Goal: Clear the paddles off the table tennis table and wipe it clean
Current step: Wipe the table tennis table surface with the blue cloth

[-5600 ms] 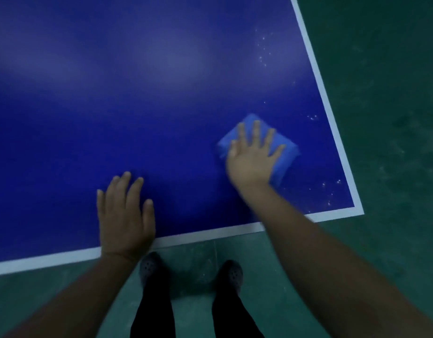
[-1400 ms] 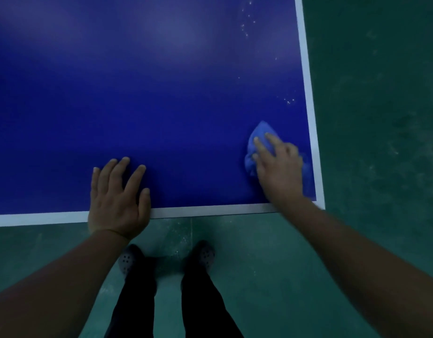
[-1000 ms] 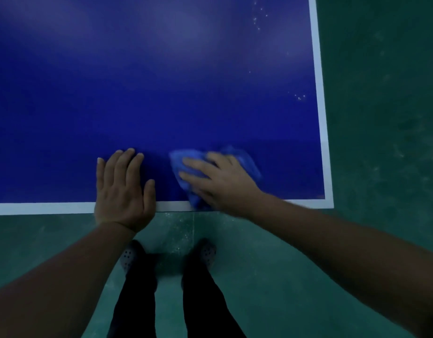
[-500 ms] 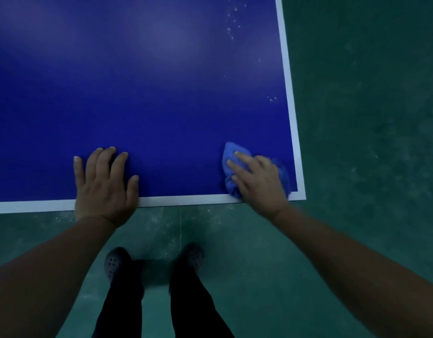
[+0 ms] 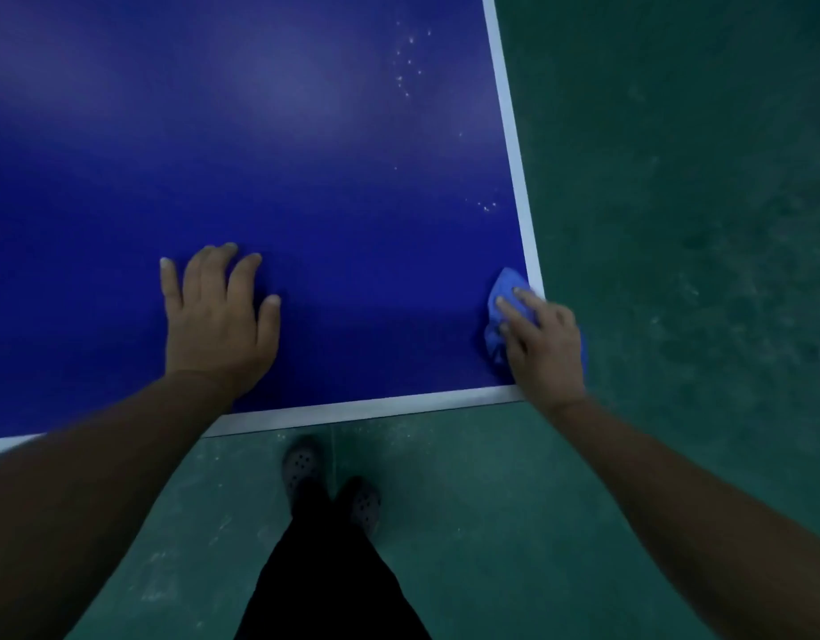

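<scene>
The dark blue table tennis table (image 5: 306,154) fills the upper left, with white lines along its near and right edges. A crumpled blue cloth (image 5: 503,288) lies on the table's near right corner. My right hand (image 5: 544,348) presses down on the cloth with fingers laid flat over it, and the cloth sticks out past the fingertips and over the table's right edge. My left hand (image 5: 218,321) rests flat on the table near the front edge, fingers spread. No paddle is in view.
Small white specks (image 5: 408,62) dot the table near the right line, with a few more specks (image 5: 486,206) closer to the cloth. Green floor (image 5: 676,224) surrounds the table. My feet in dark perforated shoes (image 5: 302,464) stand just before the near edge.
My right hand slid the cloth left along the near edge, then back right, and it now sits at the very corner. My left hand has stayed flat on the table.
</scene>
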The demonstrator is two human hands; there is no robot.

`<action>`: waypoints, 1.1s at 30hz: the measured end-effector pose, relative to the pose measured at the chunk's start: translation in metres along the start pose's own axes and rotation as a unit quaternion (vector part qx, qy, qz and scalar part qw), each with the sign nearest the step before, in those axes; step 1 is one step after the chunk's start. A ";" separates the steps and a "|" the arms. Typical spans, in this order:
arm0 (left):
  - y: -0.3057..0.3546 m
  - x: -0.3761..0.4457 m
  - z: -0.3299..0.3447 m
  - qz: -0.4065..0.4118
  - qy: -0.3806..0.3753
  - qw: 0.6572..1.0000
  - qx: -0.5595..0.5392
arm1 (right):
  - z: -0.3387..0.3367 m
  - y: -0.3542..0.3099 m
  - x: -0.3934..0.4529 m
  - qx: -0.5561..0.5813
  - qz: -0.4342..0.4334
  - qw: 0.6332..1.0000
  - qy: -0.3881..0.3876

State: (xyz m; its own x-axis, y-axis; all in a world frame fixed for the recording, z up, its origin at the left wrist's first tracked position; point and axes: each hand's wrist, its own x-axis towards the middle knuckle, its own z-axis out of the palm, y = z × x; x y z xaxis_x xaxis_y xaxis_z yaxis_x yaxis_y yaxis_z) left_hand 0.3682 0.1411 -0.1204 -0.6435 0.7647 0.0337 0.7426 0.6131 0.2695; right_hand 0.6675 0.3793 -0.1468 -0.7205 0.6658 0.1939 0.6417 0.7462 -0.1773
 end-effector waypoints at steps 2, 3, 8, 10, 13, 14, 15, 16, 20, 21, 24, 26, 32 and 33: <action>0.005 0.017 0.006 0.006 -0.004 1.000 0.002 | 0.000 -0.002 0.018 -0.002 0.104 0.994 0.023; 0.006 0.022 0.008 0.008 -0.006 1.000 0.002 | 0.002 -0.010 0.014 -0.015 0.140 0.989 0.037; 0.006 0.031 0.013 0.004 -0.036 0.999 -0.013 | 0.002 -0.065 -0.033 -0.041 -0.002 0.999 -0.007; 0.005 0.033 0.014 0.002 -0.050 0.999 -0.013 | 0.003 -0.052 -0.001 -0.064 -0.016 0.998 -0.021; 0.005 0.036 0.013 -0.008 -0.066 0.998 -0.015 | 0.010 -0.036 0.063 -0.065 0.164 0.984 -0.016; 0.005 0.036 0.013 -0.009 -0.070 0.997 -0.015 | 0.013 -0.043 0.069 -0.054 0.204 0.977 -0.016; 0.004 0.036 0.013 -0.009 -0.072 0.997 -0.016 | 0.016 -0.055 0.068 -0.054 0.205 0.977 -0.013; 0.004 0.036 0.012 -0.009 -0.073 0.997 -0.017 | 0.018 -0.071 0.063 -0.056 0.170 0.984 -0.013; 0.003 0.038 0.014 -0.025 -0.067 0.997 -0.029 | 0.037 -0.140 0.074 -0.020 0.002 1.000 -0.018; 0.003 0.038 0.014 -0.033 -0.059 0.997 -0.034 | 0.044 -0.159 0.094 -0.004 -0.028 1.000 -0.012; 0.002 0.038 0.015 -0.043 -0.035 0.998 -0.038 | 0.061 -0.208 0.156 0.014 -0.099 0.995 -0.028; 0.002 0.039 0.015 -0.034 -0.029 0.998 -0.035 | 0.066 -0.199 0.186 0.019 -0.120 0.992 -0.039; 0.001 0.039 0.017 -0.027 -0.062 0.998 -0.016 | 0.043 -0.012 0.207 0.000 0.162 0.987 0.016; 0.001 0.039 0.017 -0.025 -0.065 0.998 -0.014 | 0.032 0.015 0.208 0.027 0.235 0.972 -0.004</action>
State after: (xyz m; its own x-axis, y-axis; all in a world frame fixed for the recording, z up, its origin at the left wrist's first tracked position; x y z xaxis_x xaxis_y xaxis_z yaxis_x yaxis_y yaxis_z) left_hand 0.3465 0.1749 -0.1350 -0.6488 0.7538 -0.1040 0.7037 0.6464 0.2948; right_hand 0.5193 0.5287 -0.1401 -0.3545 0.9323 0.0713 0.8854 0.3593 -0.2949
